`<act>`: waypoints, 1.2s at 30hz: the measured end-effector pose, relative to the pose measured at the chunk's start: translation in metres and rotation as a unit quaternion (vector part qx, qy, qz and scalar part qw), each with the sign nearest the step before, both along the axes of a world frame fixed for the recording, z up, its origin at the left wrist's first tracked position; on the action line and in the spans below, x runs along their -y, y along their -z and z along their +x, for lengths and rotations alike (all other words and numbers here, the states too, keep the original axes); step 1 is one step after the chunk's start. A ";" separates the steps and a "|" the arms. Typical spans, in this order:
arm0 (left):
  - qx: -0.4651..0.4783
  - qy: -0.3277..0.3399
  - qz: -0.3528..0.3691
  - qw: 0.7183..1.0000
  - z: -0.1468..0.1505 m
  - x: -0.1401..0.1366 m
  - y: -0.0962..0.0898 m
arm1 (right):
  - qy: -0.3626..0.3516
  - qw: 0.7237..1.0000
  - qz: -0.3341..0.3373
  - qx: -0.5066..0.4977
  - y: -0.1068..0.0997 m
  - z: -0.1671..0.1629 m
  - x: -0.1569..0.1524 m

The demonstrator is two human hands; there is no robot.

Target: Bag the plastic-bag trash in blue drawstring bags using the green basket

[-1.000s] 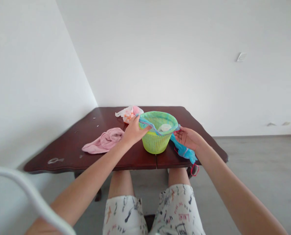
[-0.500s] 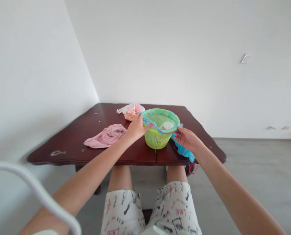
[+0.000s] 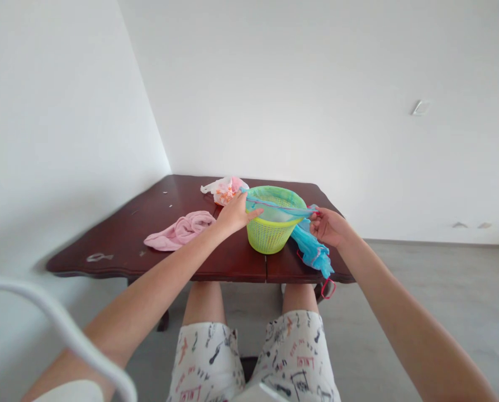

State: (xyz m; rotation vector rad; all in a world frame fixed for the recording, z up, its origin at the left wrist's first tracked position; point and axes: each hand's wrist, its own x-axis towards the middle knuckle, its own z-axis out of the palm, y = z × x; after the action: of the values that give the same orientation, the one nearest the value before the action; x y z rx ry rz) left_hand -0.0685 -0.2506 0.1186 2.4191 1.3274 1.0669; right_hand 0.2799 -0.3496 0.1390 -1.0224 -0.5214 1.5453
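Observation:
A yellow-green plastic basket (image 3: 270, 237) stands upright near the table's front edge, with a thin blue plastic bag (image 3: 279, 210) lining its inside. My left hand (image 3: 237, 213) is closed on the bag's edge at the basket's left rim, thumb over the front. Off the right side, my right hand (image 3: 329, 225) pinches the bag's pink-trimmed edge, which stretches taut across the basket's opening. Beneath that hand lies a crumpled blue plastic bag (image 3: 312, 250) with a pink drawstring loop hanging past the table edge. Whether the two blue pieces are joined, I cannot tell.
On the dark red wooden table (image 3: 119, 234), a pink cloth (image 3: 181, 230) lies left of the basket. Behind my left hand sits a white plastic bag (image 3: 224, 188) with pink and orange on it. White walls border the table at the left and back.
My right hand has moved outward to the right, drawing the bag's edge away from the rim and straight across the opening. The left hand stays at the left rim.

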 end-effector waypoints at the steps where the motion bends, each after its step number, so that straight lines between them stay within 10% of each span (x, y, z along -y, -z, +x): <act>1: -0.002 -0.011 -0.004 1.000 -0.002 -0.002 -0.002 | 0.001 1.000 -0.004 0.005 -0.002 0.002 -0.003; 17: 0.206 0.061 -0.056 0.975 -0.025 -0.057 0.008 | 0.114 0.986 0.086 0.088 0.027 0.010 -0.053; 36: 0.103 0.082 0.043 0.990 -0.017 -0.084 0.002 | 0.224 0.914 0.259 0.218 0.048 -0.022 -0.106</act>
State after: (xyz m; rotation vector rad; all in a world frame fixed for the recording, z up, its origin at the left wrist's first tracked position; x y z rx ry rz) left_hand -0.0852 -0.1670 0.1162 2.3528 1.0183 1.3094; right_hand 0.2576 -0.2439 0.0907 -0.9747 -0.8809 0.7071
